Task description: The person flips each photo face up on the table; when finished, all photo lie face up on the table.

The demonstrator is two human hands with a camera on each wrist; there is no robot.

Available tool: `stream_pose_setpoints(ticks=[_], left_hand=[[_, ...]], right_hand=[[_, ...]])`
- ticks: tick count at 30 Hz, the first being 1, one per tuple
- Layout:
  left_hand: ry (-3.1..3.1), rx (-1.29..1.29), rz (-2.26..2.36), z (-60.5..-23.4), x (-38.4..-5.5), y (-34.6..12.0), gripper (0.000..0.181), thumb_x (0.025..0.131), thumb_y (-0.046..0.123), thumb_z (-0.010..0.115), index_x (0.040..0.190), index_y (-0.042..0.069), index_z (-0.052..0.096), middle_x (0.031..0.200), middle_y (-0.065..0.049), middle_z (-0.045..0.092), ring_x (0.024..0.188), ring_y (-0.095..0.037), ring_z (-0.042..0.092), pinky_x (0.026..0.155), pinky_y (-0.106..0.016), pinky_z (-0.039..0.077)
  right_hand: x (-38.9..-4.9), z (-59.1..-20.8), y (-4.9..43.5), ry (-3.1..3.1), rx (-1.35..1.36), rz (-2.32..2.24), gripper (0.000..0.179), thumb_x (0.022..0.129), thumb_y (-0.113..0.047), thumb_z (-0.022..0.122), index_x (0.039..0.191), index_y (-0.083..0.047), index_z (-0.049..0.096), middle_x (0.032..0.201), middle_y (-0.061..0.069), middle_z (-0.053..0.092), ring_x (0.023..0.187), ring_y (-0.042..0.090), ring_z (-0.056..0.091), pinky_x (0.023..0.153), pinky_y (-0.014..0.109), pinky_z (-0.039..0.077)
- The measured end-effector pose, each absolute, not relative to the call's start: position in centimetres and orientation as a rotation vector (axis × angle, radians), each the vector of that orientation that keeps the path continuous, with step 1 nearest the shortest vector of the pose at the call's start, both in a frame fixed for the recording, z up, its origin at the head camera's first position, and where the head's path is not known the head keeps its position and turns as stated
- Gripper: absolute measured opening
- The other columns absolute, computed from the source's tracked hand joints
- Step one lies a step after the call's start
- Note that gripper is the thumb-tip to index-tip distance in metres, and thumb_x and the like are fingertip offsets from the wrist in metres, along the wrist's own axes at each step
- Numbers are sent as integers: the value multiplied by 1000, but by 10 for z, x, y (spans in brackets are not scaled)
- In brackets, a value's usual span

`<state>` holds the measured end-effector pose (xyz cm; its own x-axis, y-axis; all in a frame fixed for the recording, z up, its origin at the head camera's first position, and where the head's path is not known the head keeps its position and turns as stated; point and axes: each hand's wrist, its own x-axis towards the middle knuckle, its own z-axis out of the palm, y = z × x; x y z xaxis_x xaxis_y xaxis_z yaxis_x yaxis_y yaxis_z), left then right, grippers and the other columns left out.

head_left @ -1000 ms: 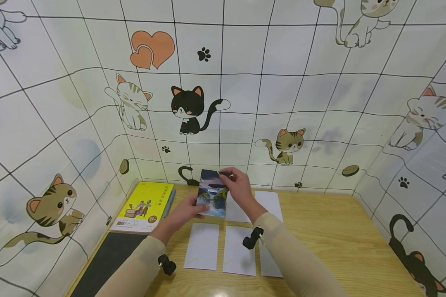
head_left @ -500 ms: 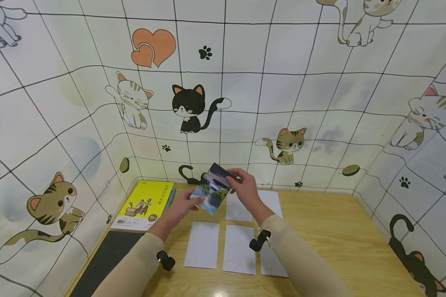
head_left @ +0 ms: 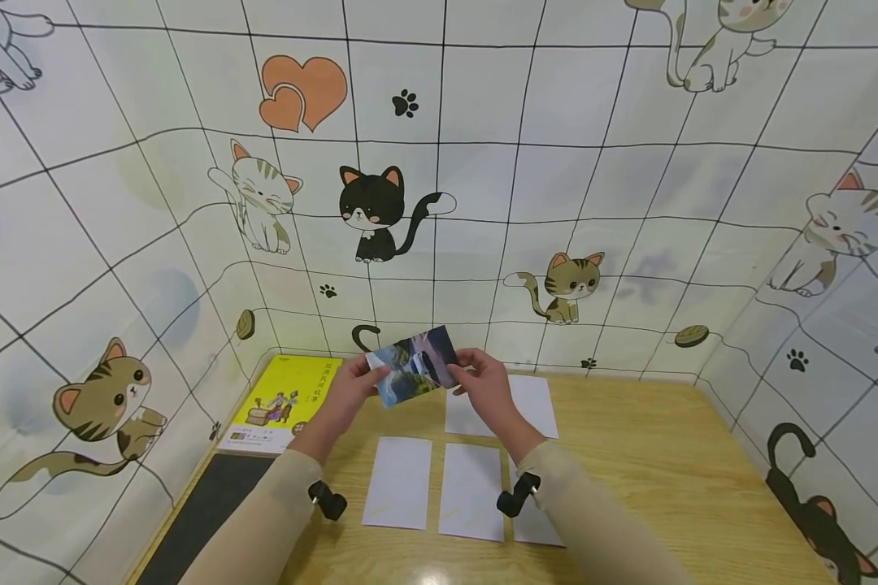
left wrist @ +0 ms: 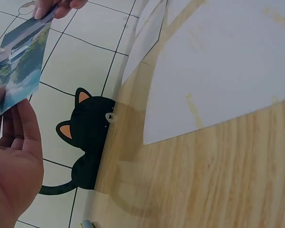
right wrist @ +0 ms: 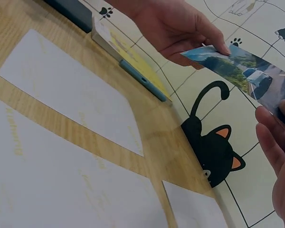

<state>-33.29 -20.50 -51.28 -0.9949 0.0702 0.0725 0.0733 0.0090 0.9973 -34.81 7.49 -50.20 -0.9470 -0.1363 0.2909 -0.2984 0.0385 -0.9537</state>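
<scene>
A glossy photo print [head_left: 410,370] of a waterfall between green trees is held up sideways, above the far part of the table. My left hand [head_left: 349,392] pinches its left end, thumb on the picture side. At the other end, by the darker sky, my right hand [head_left: 487,388] pinches it between thumb and fingers. The left wrist view shows the photo print [left wrist: 23,59] tilted, with the left fingers behind it. Below lie several white photo papers [head_left: 397,483] in two rows, blank but for faint yellow lettering seen in the right wrist view.
A yellow book [head_left: 281,404] lies at the back left, with a teal object [right wrist: 143,80] along its side. In front of it is a dark mat [head_left: 215,512]. A cat-print cloth [head_left: 475,244] walls the wooden table [head_left: 666,479] at back and sides.
The photo print has turned clockwise from upright to nearly sideways. My right hand has come down with its dark end, while my left hand has shifted left and up.
</scene>
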Motion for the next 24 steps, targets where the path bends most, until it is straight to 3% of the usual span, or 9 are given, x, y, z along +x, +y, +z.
stream_pose_setpoints(ticks=[5, 9, 14, 19, 24], left_hand=[[-2178, -138, -2223, -511, -336, -204, 36, 110, 27, 73, 136, 2, 70, 112, -7, 69, 101, -23, 64, 85, -32, 60], [-2145, -105, -2179, -509, -338, -201, 37, 109, 28, 74, 137, 3, 70, 112, -3, 69, 99, -23, 57, 81, -30, 52], [-2086, -118, -2126, -505, -337, -197, 34, 110, 22, 74, 134, -1, 71, 113, -3, 72, 103, -22, 58, 87, -29, 49], [-2071, -124, -2116, -503, -337, -195, 31, 109, 21, 75, 130, -2, 72, 107, -1, 71, 99, -21, 58, 85, -29, 48], [-2129, -140, -2109, -505, -336, -195, 29, 108, 21, 77, 127, 0, 73, 106, -1, 73, 98, -21, 59, 84, -29, 49]], right_hand=[[-339, -509, 73, -2183, 433, 2102, 18, 104, -5, 77, 122, 1, 76, 104, 14, 72, 81, 24, 81, 72, 44, 67], [-333, -514, 71, -2206, 427, 2122, 17, 103, -3, 78, 120, 1, 77, 102, 13, 74, 82, 30, 82, 71, 40, 67], [-327, -518, 67, -2239, 463, 2122, 16, 103, -2, 77, 118, 3, 77, 100, 14, 75, 83, 33, 82, 74, 47, 67], [-326, -517, 68, -2274, 453, 2101, 16, 104, -5, 77, 118, 4, 76, 100, 15, 77, 84, 32, 82, 78, 54, 67], [-332, -509, 73, -2270, 397, 2088, 18, 103, -9, 79, 119, 1, 77, 99, 12, 80, 86, 27, 80, 76, 47, 67]])
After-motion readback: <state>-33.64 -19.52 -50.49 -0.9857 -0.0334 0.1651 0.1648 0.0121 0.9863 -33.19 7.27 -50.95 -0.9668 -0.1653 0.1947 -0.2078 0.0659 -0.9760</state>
